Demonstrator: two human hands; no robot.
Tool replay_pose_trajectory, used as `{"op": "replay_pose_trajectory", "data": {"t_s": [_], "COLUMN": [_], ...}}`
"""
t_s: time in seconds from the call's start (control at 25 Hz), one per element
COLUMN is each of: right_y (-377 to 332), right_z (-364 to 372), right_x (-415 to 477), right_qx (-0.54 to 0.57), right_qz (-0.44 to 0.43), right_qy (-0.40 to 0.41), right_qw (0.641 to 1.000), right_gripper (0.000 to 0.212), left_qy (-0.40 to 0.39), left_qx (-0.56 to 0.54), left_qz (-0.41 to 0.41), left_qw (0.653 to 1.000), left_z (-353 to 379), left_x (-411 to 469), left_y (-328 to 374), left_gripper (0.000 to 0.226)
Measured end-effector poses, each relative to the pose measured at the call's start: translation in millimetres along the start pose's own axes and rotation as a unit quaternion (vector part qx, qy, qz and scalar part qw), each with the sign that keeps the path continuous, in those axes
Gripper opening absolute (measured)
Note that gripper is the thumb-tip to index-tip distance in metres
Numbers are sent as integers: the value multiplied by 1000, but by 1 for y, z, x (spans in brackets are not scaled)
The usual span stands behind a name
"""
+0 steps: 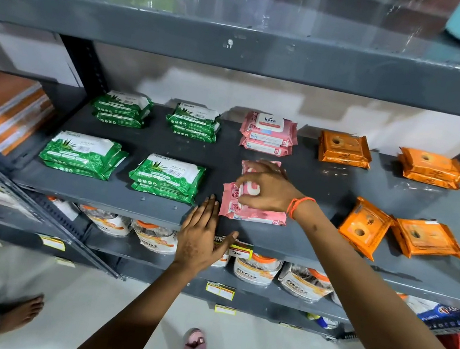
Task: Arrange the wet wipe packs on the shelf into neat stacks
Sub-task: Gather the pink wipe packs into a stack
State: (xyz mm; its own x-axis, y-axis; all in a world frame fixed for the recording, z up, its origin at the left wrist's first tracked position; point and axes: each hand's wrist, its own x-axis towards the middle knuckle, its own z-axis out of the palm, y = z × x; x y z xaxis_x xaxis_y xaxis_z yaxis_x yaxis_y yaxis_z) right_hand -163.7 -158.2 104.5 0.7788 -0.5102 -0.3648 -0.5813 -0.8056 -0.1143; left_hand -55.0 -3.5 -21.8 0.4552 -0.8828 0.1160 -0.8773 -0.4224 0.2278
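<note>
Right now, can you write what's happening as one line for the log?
right hand: on front pink packs | left hand: flat on shelf edge | green stacks: neat | front orange packs: unstacked

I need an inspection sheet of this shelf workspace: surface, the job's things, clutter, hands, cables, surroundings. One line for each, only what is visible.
Surface: dark grey metal shelf, bare between the packs.
Job's things: four green stacks left, looking tidy; rear pink stack tidy; front pink packs offset; rear orange stacks tidy; two front orange packs lie side by side, unstacked, one skewed.
Clutter: nothing seen.
Hands: right hand rests on the front pink packs, fingers curled; left hand flat, open, at the shelf edge beside them.
Cables: nothing seen.
Surroundings: jars on the shelf below; price labels; bagged goods above; feet on the floor.
</note>
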Motion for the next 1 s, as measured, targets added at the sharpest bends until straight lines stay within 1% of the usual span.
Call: {"op": "replay_pose_trajectory", "data": {"t_s": [0.04, 0.08, 0.12, 0.16, 0.2, 0.24, 0.28, 0.32, 0.36, 0.4, 0.44, 0.48, 0.52, 0.56, 0.6, 0.72, 0.8, 0.84, 0.88, 0.92, 0.96, 1.0], "right_y": [-5, -8, -14, -19, -20, -17, -13, -12, -12, -14, -14, -15, -14, -12, -12, -13, -13, -14, -14, -19, -27, -28], "right_z": [-4, -4, -7, -7, -11, -9, -11, -13, -15, -21, -24, -26, -25, -22, -22, -21, -25, -29, -36, -48, -60, -63], "right_x": [1, 2, -1, -3, -8, -9, -5, -4, -5, -8, -5, -9, -5, -3, -3, -5, -14, -19, -20, -26, -34, -36], "right_qx": [30, 20, 14, 1, -36, -19, -26, -28, -17, 17, 32, 29, 8, 5, 14, 72, 58, 82, 66, 19, 15, 34], "right_qz": [21, 37, 65, 84, 83, 93, 96, 72, 64, 65, 46, 35, 17, 11, 1, 10, 30, 53, 50, 30, 29, 56], "right_qy": [56, 90, 74, 29, -7, -15, -16, -35, -20, -22, -17, -7, 13, 21, 13, -8, 3, 10, -7, -42, -74, -59], "right_qw": [998, 995, 995, 996, 996, 995, 995, 996, 998, 998, 998, 999, 1000, 1000, 1000, 997, 998, 995, 997, 998, 997, 996], "right_gripper": [45, 45, 33, 20, 18, 24, 34, 28, 23, 17, 23, 46, 63, 71, 73, 66, 61, 55, 49, 45, 43, 43], "left_qy": [1, 0, -1, -2, -1, 1, 4, 5, 5, 6, 7, 8, 8, 7, 7, 15, 22, 30, 41, 48, 51, 47], "left_qx": [-1, -1, -1, -1, 1, 4, 5, 5, 5, 5, 5, 6, 6, 7, 10, 10, -2, -16, -40, -77, -124, -171], "left_qz": [-2, -3, -3, -3, -2, -1, 0, 1, 3, 4, 5, 6, 6, 7, 7, 7, 10, 10, 4, -11, -32, -54], "left_qw": [1000, 1000, 1000, 1000, 1000, 1000, 1000, 1000, 1000, 1000, 1000, 1000, 1000, 1000, 1000, 1000, 1000, 999, 998, 996, 991, 983], "left_z": [0, 1, 1, 1, 1, 1, 1, 1, 1, 2, 2, 3, 4, 5, 5, 6, 5, 4, 4, 2, 1, 0], "left_x": [0, 0, 1, 1, 1, 1, 1, 1, 1, 1, 1, 1, 1, 1, 1, 1, 1, 1, 1, 2, 4, 7], "left_y": [0, 0, 0, 1, 1, 0, 0, -1, -1, -2, -2, -3, -4, -4, -4, -4, -3, -2, 0, 2, 5, 8], "left_gripper": [92, 93, 94, 95, 95, 95, 95, 95, 96, 97, 98, 99, 99, 100, 100, 99, 99, 98, 97, 98, 99, 98]}}
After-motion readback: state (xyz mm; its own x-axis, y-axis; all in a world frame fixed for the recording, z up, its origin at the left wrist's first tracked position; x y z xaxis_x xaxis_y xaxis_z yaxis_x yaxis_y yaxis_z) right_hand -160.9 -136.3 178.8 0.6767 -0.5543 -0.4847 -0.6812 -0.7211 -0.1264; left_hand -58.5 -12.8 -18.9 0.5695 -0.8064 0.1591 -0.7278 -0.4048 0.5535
